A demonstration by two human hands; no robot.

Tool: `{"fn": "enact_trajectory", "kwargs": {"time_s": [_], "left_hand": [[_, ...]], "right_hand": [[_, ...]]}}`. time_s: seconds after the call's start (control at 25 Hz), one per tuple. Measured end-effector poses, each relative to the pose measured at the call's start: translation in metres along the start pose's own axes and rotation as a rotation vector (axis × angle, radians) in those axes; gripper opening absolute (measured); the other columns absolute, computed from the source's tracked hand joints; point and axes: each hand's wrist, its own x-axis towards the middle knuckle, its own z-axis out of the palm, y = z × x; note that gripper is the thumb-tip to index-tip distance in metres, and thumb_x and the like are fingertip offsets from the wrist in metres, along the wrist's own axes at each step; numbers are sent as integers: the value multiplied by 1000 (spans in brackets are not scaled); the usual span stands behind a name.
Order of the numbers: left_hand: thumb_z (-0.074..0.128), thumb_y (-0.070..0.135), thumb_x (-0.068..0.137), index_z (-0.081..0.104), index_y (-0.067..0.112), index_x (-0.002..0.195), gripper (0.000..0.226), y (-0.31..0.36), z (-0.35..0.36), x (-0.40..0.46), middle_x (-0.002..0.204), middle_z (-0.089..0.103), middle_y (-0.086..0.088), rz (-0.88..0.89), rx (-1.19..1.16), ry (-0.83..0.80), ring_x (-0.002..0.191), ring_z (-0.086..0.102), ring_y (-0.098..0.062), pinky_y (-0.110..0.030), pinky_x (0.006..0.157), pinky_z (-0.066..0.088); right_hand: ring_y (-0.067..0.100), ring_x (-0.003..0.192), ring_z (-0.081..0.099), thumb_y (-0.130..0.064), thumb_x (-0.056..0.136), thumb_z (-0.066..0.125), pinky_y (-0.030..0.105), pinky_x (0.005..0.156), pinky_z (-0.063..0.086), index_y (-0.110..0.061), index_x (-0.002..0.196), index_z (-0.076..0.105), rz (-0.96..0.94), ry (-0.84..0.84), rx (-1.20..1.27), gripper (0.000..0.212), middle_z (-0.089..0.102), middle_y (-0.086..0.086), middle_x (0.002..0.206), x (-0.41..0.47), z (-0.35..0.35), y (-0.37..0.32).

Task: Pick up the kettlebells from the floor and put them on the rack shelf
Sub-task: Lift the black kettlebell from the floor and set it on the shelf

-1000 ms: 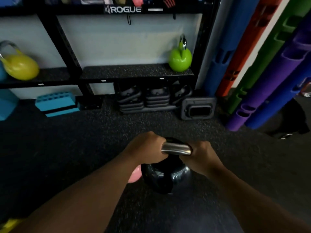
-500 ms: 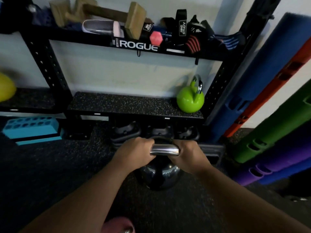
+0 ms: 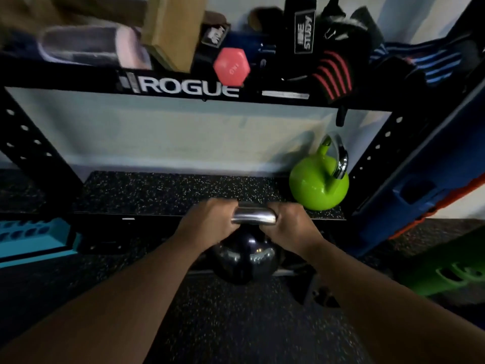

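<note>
Speckled rack shelf (image 3: pixel 168 191) dead ahead; left hand (image 3: pixel 210 222) and right hand (image 3: pixel 286 224) both clamped on the black kettlebell (image 3: pixel 242 254) handle, so I'd clear the lip before lowering it.

Both forearms are bare to the frame's edge, no sleeves showing; left hand (image 3: pixel 210 222) and right hand (image 3: pixel 286 224) ungloved.

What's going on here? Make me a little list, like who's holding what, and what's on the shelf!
held thing: black kettlebell, off the floor, in front of the shelf edge
left hand: gripping the shiny handle
right hand: gripping the same handle
rack shelf: speckled black mat
already on shelf: green kettlebell, at the right end
upper shelf: pink dumbbell, straps, wooden blocks
</note>
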Motion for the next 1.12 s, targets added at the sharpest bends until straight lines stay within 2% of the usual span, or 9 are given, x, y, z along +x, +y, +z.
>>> {"fn": "enact_trajectory", "kwargs": {"time_s": [0.12, 0.32, 0.4, 0.56, 0.72, 0.88, 1.0, 1.08, 1.12], "left_hand": [[68, 20, 90, 64, 13, 105, 18, -8, 21, 71, 86, 60, 4, -12, 15, -38, 65, 54, -12, -13, 53, 36], [67, 14, 88, 62, 10, 102, 16, -14, 36, 174, 92, 68, -9, -38, 17, 10, 76, 63, -24, -38, 71, 57], [68, 14, 88, 60, 10, 98, 14, -16, 39, 203, 92, 66, -10, -89, -5, 26, 80, 64, -26, -41, 75, 57], [70, 16, 87, 61, 10, 98, 16, -27, 46, 225, 89, 66, -8, -118, -33, 82, 76, 63, -25, -41, 73, 57], [73, 17, 85, 61, 10, 97, 18, -32, 47, 227, 82, 63, -4, -94, -25, 107, 75, 64, -24, -39, 70, 56], [72, 16, 85, 60, 10, 100, 21, -30, 48, 224, 86, 64, -5, -121, -90, 94, 77, 65, -24, -34, 65, 52], [74, 17, 83, 49, 13, 124, 48, -32, 44, 216, 109, 59, -8, -178, -245, 52, 96, 60, -24, -38, 81, 53], [76, 13, 81, 36, 17, 140, 72, -39, 40, 200, 123, 52, -11, -235, -304, 76, 110, 54, -26, -42, 93, 50], [76, 12, 79, 30, 19, 145, 80, -43, 37, 189, 129, 50, -13, -262, -294, 89, 116, 52, -29, -44, 97, 49]], "right_hand": [[13, 60, 59, -9, 73, 73, 10, 53, 33, -15, 88, 73, 8, 68, -45, 16, 69, -1, 71, 57, -4, 45], [37, 71, 64, -3, 69, 71, 25, 56, 26, -8, 78, 67, 28, 204, -95, 11, 70, 17, 74, 140, -6, 97], [38, 74, 63, -5, 70, 69, 31, 60, 33, -5, 85, 68, 53, 234, -113, 14, 70, 19, 79, 165, -5, 110], [33, 79, 64, -8, 77, 66, 31, 66, 43, -6, 93, 65, 49, 116, -97, 16, 69, 17, 84, 192, -7, 121], [31, 76, 63, -11, 81, 64, 35, 65, 47, -9, 91, 61, 58, 44, -76, 11, 65, 11, 79, 198, -8, 124], [27, 78, 63, -13, 82, 64, 29, 63, 44, -11, 96, 62, 160, 12, -48, 15, 66, 8, 83, 194, -11, 121], [31, 106, 56, -20, 77, 68, 37, 85, 48, -21, 119, 54, 157, -68, -182, 45, 61, 10, 111, 192, -15, 111], [33, 123, 41, -22, 70, 70, 45, 102, 38, -32, 135, 41, 97, -65, -262, 72, 50, 8, 127, 184, -21, 96], [33, 127, 37, -23, 69, 70, 46, 105, 34, -34, 138, 38, 54, -22, -256, 77, 47, 8, 131, 178, -23, 87]]}}
